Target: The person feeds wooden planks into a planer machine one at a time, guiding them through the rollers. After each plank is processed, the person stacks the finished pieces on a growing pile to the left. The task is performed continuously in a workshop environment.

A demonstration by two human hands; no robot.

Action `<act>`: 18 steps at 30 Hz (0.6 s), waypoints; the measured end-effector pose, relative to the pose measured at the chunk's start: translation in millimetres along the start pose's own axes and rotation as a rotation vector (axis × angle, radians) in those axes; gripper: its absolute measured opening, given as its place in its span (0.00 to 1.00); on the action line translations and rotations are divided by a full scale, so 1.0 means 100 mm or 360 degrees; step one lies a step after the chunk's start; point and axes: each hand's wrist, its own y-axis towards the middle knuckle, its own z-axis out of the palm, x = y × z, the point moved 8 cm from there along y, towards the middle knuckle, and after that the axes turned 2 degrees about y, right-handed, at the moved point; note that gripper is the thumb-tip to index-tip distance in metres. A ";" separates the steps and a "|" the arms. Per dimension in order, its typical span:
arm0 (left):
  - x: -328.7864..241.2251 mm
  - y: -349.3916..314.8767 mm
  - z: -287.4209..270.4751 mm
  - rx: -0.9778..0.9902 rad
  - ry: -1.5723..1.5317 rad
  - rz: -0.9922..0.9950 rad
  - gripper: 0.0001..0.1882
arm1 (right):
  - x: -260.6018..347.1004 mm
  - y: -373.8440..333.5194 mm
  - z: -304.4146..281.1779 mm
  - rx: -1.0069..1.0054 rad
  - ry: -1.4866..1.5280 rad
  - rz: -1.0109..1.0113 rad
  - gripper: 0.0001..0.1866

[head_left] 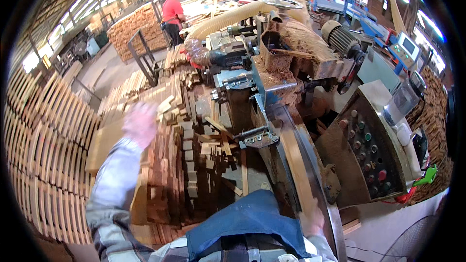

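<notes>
My right hand point(312, 219) is at the near end of a pale wooden strip point(296, 162), its fingers closed around that end. The strip lies lengthwise in the metal feed channel point(326, 199) of a woodworking machine point(276, 80), its far end toward the sawdust-covered housing. Out to the left, my left hand point(141, 123) hovers over or touches a stack of wooden strips point(162, 174). Motion smears its fingers, so their grip cannot be made out.
A control box point(359, 150) with several buttons stands right of the channel. Loose offcuts point(213, 140) lie between stack and machine. Slatted timber piles point(48, 165) rise at far left. A person in a red top point(172, 12) stands beyond, near a ribbed hose point(228, 18).
</notes>
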 end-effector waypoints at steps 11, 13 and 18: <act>2.35 -1.55 1.69 0.0609 0.0221 -0.0942 0.29 | -0.72 0.43 0.28 -0.0295 -0.0262 -0.0021 0.46; 2.29 -1.51 1.75 0.0588 0.0250 -0.0908 0.30 | -0.56 0.67 0.28 -0.0660 -0.0339 -0.0283 0.47; 2.31 -1.52 1.82 0.0739 0.0340 -0.0987 0.29 | 0.16 1.73 0.28 -0.0447 -0.0166 -0.0135 0.48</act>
